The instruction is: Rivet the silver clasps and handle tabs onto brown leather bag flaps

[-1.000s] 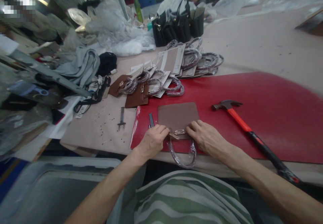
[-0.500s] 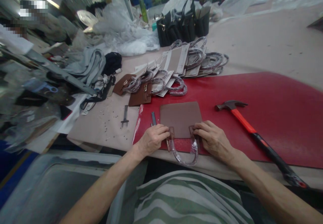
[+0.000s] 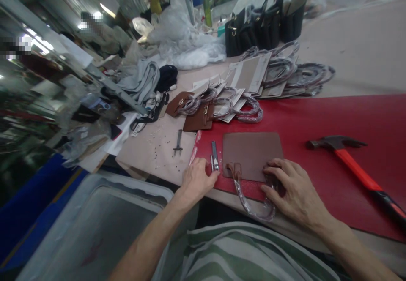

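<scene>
Panel (image 3: 252,152), brown and flat, lies on the red mat (image 3: 294,120), the plastic-wrapped handle (image 3: 242,197) looping at its six o'clock with one end over the panel's edge at seven. At four o'clock the right hand (image 3: 294,190), half curled, pinches the handle's other end between thumb and fingers; at eight, the loosely bent left hand (image 3: 197,178) has its fingertips at the slim metal tool (image 3: 215,154), though whether it grips that I cannot tell.
</scene>
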Motion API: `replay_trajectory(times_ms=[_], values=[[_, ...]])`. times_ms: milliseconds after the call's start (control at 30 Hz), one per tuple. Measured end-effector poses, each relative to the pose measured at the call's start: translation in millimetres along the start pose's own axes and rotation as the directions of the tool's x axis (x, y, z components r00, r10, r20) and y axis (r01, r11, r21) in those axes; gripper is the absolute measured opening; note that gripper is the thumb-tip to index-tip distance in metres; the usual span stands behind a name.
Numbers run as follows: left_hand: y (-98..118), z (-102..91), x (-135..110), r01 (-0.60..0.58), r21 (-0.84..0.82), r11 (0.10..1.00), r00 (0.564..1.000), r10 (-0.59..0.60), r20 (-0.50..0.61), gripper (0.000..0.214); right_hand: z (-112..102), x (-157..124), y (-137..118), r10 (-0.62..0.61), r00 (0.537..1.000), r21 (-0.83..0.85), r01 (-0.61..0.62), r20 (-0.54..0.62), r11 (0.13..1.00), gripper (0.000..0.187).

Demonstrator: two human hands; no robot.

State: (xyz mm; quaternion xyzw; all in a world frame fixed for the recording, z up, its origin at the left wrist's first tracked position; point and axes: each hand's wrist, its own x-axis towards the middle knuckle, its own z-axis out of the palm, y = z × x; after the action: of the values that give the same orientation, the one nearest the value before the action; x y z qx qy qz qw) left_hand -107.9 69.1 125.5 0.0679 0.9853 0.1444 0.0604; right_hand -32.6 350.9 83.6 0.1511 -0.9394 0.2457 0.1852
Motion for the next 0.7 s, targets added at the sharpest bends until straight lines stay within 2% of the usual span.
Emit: replay_trajectory(times_ms=[133, 300, 400, 567, 700], values=[[7, -1.3, 3, -0.002, 0.01, 1.0, 0.993, 0.001, 0.114, 0.018, 2, 0, 3, -0.009, 1.0, -0.004, 0.009, -0.007, 1.0, 0.03], [-5, -13.6, 15, 0.031, 0.016, 0.999, 0.98, -0.034, 0.194, 0.009, 7, -2, 11, -0.039, 0.998, 0.003, 0.039, -0.048, 0.999, 0.031], [-21, -21.1, 27, 0.058, 0.085, 0.995, 0.984, -0.072, 0.165, 0.011, 12, -2, 15, -0.06, 0.995, 0.0, 0.06, -0.084, 0.998, 0.031], [-52, -29.0, 55, 0.231, 0.12, 0.966, 0.972, -0.235, 0.026, 0.017, 13, 2, 14, -0.096, 0.989, -0.029, 0.093, -0.112, 0.995, 0.028], [-63, -27.4, 66, 0.252, 0.137, 0.958, 0.968, -0.25, -0.027, 0.021, 8, 1, 8, -0.05, 0.997, -0.03, 0.048, -0.063, 0.998, 0.025]])
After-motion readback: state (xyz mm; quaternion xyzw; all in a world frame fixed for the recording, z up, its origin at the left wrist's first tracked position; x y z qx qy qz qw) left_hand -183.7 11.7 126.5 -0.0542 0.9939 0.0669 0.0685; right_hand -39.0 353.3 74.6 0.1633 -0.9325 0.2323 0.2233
